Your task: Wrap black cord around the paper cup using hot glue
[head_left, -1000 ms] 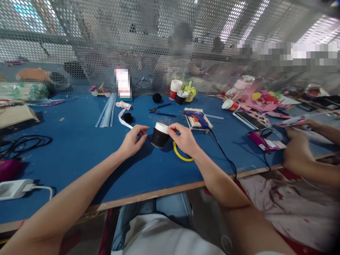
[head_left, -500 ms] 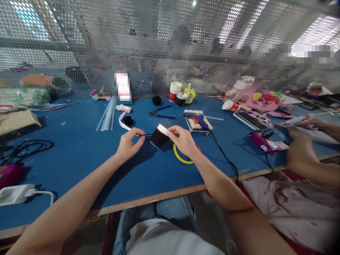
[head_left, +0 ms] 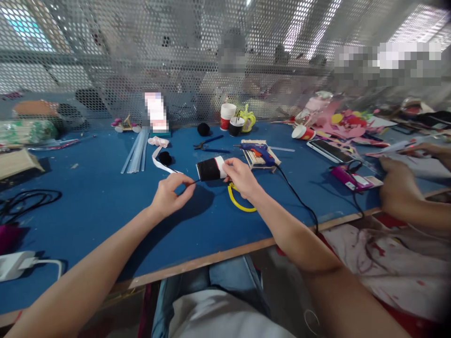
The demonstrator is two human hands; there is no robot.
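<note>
right hand [head_left: 241, 176] pinches black cup [head_left: 210, 169], tipped sideways over blue worktop [head_left: 105, 188] | left hand [head_left: 168, 195] pinches black thread [head_left: 192, 182] from cup | yellow ring [head_left: 239, 205] under right hand | glue gun [head_left: 259, 151] just behind | card [head_left: 156, 111] at back: writing blurred

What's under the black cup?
Bare blue table and shadow under the black cup, held sideways by the right hand. That hand covers part of the yellow ring. The left hand pinches a black thread.
</note>
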